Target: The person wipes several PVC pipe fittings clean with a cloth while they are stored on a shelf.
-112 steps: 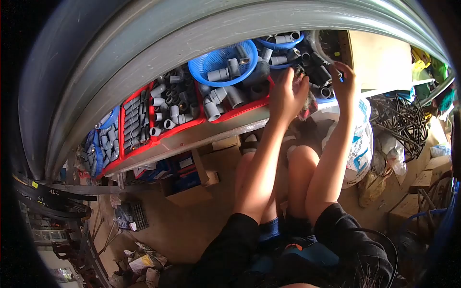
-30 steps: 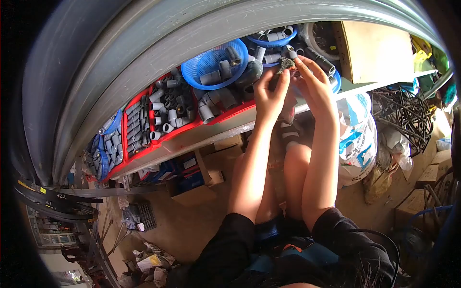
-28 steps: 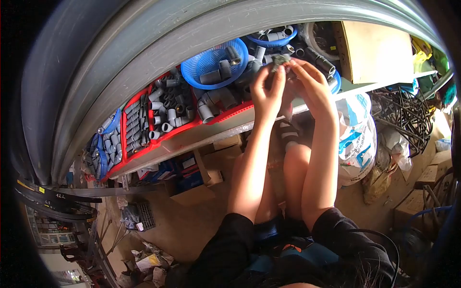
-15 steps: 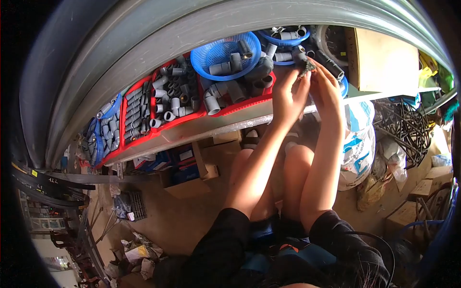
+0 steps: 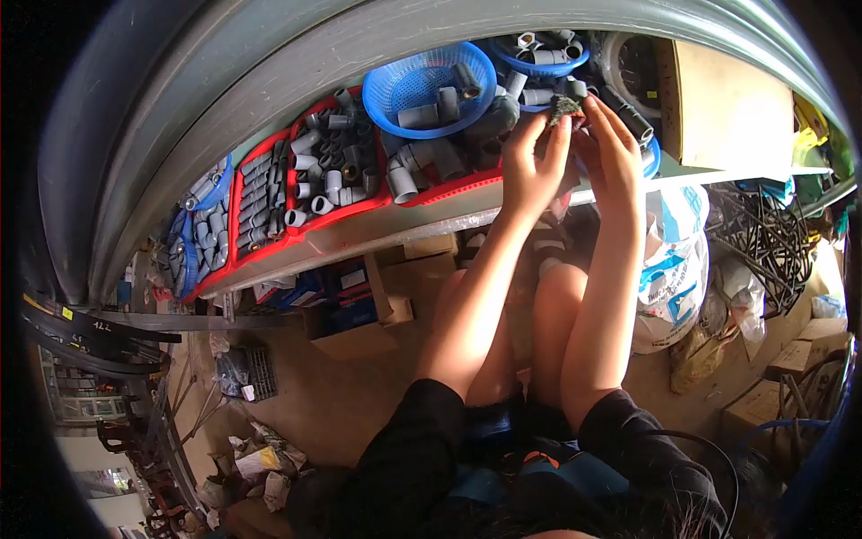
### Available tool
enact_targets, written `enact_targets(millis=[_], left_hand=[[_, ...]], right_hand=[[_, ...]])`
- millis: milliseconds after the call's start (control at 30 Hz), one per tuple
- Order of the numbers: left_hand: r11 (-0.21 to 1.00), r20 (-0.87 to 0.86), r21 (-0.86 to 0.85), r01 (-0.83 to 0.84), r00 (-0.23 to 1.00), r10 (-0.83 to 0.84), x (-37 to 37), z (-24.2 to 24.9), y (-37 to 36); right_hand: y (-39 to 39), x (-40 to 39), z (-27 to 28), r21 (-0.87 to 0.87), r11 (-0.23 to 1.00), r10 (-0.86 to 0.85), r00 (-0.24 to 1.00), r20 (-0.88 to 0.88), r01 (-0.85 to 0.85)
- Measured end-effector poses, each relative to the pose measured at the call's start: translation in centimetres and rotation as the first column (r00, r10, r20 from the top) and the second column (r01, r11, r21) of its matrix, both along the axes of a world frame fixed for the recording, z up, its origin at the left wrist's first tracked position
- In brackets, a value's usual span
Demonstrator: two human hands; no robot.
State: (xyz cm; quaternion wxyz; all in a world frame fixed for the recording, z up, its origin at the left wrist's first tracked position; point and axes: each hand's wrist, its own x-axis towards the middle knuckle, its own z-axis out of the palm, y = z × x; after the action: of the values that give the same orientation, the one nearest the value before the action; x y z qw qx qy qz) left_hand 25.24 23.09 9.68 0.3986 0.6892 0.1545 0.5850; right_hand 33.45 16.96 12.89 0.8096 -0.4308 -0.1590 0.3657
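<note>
My left hand (image 5: 532,171) is raised over the shelf edge, its thumb and fingers closed on a small dark green, rough-textured piece (image 5: 566,108). Beside it, my right hand (image 5: 612,154) has its fingertips bent against the same piece, near a grey pipe fitting (image 5: 576,88). Whether the fitting is held or lies behind the fingers, I cannot tell. To the left of my hands stands a blue basket (image 5: 404,81) with several grey fittings. Red trays (image 5: 346,213) of grey fittings line the shelf further left.
A cardboard box (image 5: 732,108) stands at the right of the shelf. Below it is a white plastic bag (image 5: 669,296). Large grey pipes (image 5: 269,72) arch across the top. An open carton (image 5: 359,340) lies under the shelf, and a black crate (image 5: 260,373) is on the floor.
Both hands have turned slightly, and the green piece now shows more between the fingertips. The camera view has shifted a little.
</note>
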Motion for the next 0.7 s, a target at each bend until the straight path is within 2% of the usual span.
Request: enact_targets(millis=[100, 133, 167, 233, 367, 433, 500, 533, 567, 633, 700], left_hand=[[0.987, -0.075, 0.134, -0.093, 0.992, 0.104, -0.6, 0.3, 0.5], [0.984, -0.063, 0.104, -0.142, 0.987, 0.149, -0.8, 0.3, 0.5], [0.989, 0.045, 0.053, -0.137, 0.99, 0.135, -0.6, 0.4, 0.7], [0.979, 0.023, -0.049, -0.199, 0.979, 0.201, -1.0, 0.6, 0.9], [0.979, -0.097, 0.183, -0.086, 0.99, 0.105, -1.0, 0.6, 1.0], [0.974, -0.086, 0.211, -0.086, 0.991, 0.106, -0.8, 1.1, 0.4], [0.965, -0.07, 0.246, -0.089, 0.992, 0.11, -0.9, 1.2, 0.5], [0.973, -0.086, 0.206, -0.103, 0.989, 0.123, -1.1, 1.3, 0.5], [0.985, -0.018, 0.14, -0.103, 0.994, 0.107, -1.0, 1.3, 0.6], [0.978, -0.025, 0.109, -0.178, 0.983, 0.182, -1.6, 1.6, 0.8], [0.981, -0.033, 0.106, -0.165, 0.985, 0.169, -1.5, 1.4, 1.0]], right_hand=[[0.2, 1.1, -0.9, -0.064, 0.987, 0.149, 0.989, 0.022, -0.147], [-0.5, 0.8, -0.3, -0.109, 0.967, 0.24, 0.968, 0.073, -0.232], [-0.3, 1.3, -1.1, -0.161, 0.945, 0.3, 0.951, 0.072, -0.286], [-0.7, 1.1, -0.6, -0.199, 0.928, 0.346, 0.928, 0.142, -0.315], [-0.9, 0.8, -0.3, -0.088, 0.963, 0.265, 0.948, 0.178, -0.253], [-0.9, 1.4, -0.9, -0.037, 0.972, 0.234, 0.964, 0.128, -0.231], [-1.2, 1.7, -0.9, -0.092, 0.955, 0.295, 0.941, 0.163, -0.284], [-1.3, 1.7, -0.6, -0.143, 0.94, 0.332, 0.924, 0.188, -0.309], [-1.5, 1.6, -0.5, -0.194, 0.923, 0.369, 0.905, 0.21, -0.332], [-1.2, 1.3, -0.6, -0.171, 0.915, 0.398, 0.885, 0.241, -0.365], [-1.1, 0.6, -0.3, -0.174, 0.919, 0.388, 0.883, 0.262, -0.352]])
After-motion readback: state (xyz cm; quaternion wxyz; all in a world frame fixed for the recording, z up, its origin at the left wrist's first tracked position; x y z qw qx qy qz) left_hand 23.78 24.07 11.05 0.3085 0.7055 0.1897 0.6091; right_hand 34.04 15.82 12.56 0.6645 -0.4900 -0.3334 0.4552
